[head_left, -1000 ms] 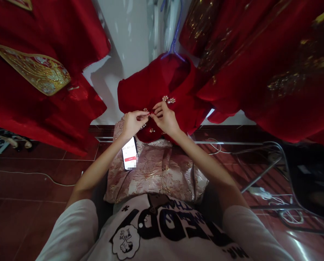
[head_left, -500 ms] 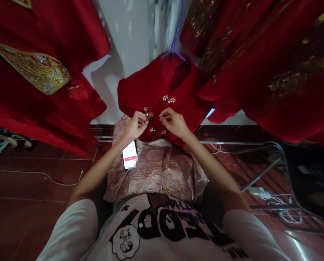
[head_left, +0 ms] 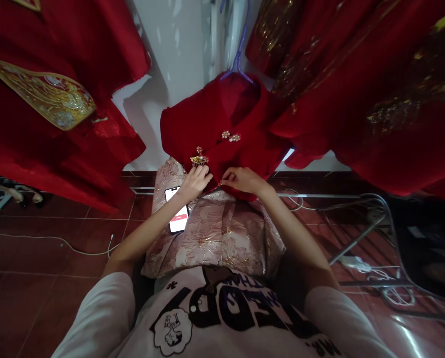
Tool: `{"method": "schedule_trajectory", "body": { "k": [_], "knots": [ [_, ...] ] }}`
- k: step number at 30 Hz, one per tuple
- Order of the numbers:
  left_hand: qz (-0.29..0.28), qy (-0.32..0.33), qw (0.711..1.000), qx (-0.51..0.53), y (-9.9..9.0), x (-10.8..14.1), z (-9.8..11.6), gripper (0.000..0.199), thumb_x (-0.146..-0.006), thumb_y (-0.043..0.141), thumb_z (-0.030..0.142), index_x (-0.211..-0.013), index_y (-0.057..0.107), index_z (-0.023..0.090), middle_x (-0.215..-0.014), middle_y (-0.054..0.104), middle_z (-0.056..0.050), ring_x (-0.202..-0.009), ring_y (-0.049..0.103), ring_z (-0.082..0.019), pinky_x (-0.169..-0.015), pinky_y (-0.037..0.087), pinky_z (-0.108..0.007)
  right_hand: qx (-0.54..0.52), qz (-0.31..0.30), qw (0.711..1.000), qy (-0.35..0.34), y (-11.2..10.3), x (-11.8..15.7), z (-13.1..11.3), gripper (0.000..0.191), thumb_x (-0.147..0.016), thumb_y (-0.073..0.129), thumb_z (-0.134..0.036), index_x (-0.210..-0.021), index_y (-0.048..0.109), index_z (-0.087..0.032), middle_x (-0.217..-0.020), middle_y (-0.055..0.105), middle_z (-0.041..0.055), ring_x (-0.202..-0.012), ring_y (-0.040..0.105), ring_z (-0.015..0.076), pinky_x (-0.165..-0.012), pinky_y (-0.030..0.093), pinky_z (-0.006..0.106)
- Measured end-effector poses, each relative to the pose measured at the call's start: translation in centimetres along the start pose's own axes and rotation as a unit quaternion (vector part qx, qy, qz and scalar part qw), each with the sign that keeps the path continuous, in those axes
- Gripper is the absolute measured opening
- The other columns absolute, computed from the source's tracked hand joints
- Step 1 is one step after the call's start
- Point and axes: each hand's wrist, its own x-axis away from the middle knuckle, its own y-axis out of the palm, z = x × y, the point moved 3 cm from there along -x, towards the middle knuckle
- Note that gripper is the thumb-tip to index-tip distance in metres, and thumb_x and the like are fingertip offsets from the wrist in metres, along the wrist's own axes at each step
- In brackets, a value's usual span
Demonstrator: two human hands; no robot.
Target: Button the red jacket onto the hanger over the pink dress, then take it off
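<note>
A red garment (head_left: 192,112) with overlapping fronts hangs from a purple hanger (head_left: 238,62), its lower edge at the cloth over my lap. My left hand (head_left: 197,181) is closed, fingers curled down against the lower front; what they grip is hidden under them. Just above it sits a gold fan-shaped ornament (head_left: 199,159) with dangling strands, beside small beaded flowers (head_left: 199,149). Opposite, my right hand (head_left: 245,180) pinches a small flower-shaped fastener (head_left: 221,183) near the bottom edge. A pair of pearly flower fasteners (head_left: 226,134) shows higher on the chest.
A lit phone (head_left: 177,211) lies on the pink brocade cloth (head_left: 207,243) over my lap. Red embroidered garments (head_left: 125,54) hang on both sides. At the right are a black chair (head_left: 424,238) and white cables (head_left: 397,296) on the tiled floor.
Both hands have moved down the garment's front. My left hand has left the gold ornament, which now shows, and covers the lower left flower. My right hand has reached the lower right fastener.
</note>
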Motion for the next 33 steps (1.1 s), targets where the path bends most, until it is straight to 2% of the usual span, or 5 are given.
{"method": "schedule_trajectory", "body": {
  "k": [6,11,16,24,33],
  "knots": [
    [0.072,-0.01,0.99,0.12,0.3,1.2,-0.8,0.015,-0.1,0.053,0.018,-0.095,0.067,0.016,-0.094,0.068,-0.01,-0.09,0.065,-0.025,-0.083,0.051,-0.038,-0.011,0.003,1.0,0.005,1.4,-0.7,0.3,0.018,-0.085,0.079,-0.031,-0.095,0.073,-0.018,-0.093,0.078,0.0048,-0.083,0.071,0.0171,-0.071,0.047,0.025],
    [0.14,-0.099,0.923,0.345,0.4,2.9,-1.2,0.009,-0.087,0.061,0.012,-0.092,0.062,0.019,-0.083,0.069,0.0,-0.076,0.067,-0.014,-0.076,0.054,-0.026,-0.032,0.017,0.999,-0.02,2.3,-1.2,-0.1,0.014,-0.078,0.078,-0.018,-0.076,0.064,-0.018,-0.078,0.073,0.0019,-0.071,0.065,0.0135,-0.064,0.043,0.022],
    [0.165,-0.145,0.888,0.403,0.2,2.9,-0.7,0.01,-0.08,0.066,0.015,-0.082,0.058,0.02,-0.077,0.067,0.002,-0.071,0.065,-0.012,-0.07,0.053,-0.023,-0.082,0.024,0.996,-0.016,1.5,-0.8,0.0,0.023,-0.07,0.075,-0.009,-0.071,0.055,-0.02,-0.068,0.067,-0.0012,-0.066,0.063,0.0134,-0.062,0.043,0.023],
    [0.176,-0.174,0.868,0.431,-0.1,2.7,-0.1,0.017,-0.071,0.063,0.012,-0.075,0.049,0.021,-0.064,0.055,0.007,-0.056,0.053,-0.009,-0.057,0.045,-0.021,-0.343,-0.134,0.924,-0.105,-0.3,0.2,-0.2,0.032,-0.068,0.082,-0.03,-0.082,0.055,-0.02,-0.075,0.068,-0.0009,-0.072,0.069,0.0136,-0.068,0.052,0.025],
    [0.151,-0.192,0.858,0.452,0.2,2.4,-0.3,0.015,-0.073,0.066,0.012,-0.076,0.053,0.02,-0.07,0.064,0.004,-0.062,0.063,-0.01,-0.06,0.051,-0.02,-0.289,0.055,0.947,-0.132,3.1,-1.1,-2.2,0.013,-0.078,0.069,-0.026,-0.079,0.058,-0.02,-0.078,0.067,0.0003,-0.072,0.066,0.0137,-0.069,0.051,0.026]
  ]
}}
